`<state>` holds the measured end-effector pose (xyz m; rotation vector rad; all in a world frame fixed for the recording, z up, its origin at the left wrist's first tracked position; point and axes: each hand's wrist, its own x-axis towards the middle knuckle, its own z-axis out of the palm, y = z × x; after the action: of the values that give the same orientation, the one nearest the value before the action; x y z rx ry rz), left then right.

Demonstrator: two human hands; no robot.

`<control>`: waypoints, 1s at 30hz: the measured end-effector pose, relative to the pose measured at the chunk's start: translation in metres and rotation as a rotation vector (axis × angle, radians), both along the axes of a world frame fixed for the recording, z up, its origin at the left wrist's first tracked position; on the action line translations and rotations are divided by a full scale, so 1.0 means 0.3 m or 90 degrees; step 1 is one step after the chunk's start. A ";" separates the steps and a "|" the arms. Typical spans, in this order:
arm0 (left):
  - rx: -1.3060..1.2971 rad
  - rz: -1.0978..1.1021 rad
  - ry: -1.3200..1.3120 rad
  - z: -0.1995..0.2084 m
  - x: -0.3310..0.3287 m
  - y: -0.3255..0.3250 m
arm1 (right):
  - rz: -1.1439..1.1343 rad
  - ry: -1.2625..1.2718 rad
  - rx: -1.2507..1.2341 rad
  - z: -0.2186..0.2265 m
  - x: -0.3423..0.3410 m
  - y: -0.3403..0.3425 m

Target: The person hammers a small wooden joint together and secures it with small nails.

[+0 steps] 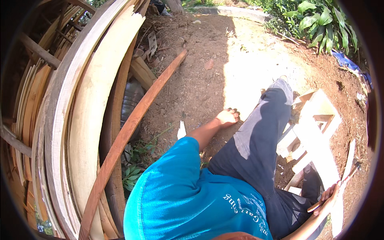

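My left hand (228, 117) is low over the dirt beside my raised leg, at the edge of the sunlight. Its foreshortened fingers look slightly apart, with nothing visible in them. At the lower right my right hand (329, 198) is closed around a slim wooden-handled tool (315, 207). A narrow length with a dark tip extends past that hand, but the tool's exact kind is unclear. Close to this hand, a pale wooden board (326, 160) lies in glaring sun. Beyond it rests a box-like wooden piece (319, 105), its details washed out.
Long planks (100, 76) lean in a stack on the left. A reddish-brown timber (132, 120) slants in front of them. Leafy plants (324, 22) grow at the far right, near a blue sheet (347, 62). Several wood offcuts lie around my legs on the dirt (196, 52).
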<state>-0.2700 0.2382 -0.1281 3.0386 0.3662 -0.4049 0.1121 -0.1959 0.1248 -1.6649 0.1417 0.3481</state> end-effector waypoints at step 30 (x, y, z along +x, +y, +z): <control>-0.374 0.673 -0.043 0.263 -0.444 0.006 | 0.090 0.040 0.123 0.103 -0.051 0.001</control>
<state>-0.4032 0.2401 -0.0492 1.9228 1.4142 -0.2461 0.0967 -0.1954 0.1558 -1.4760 0.0356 0.5053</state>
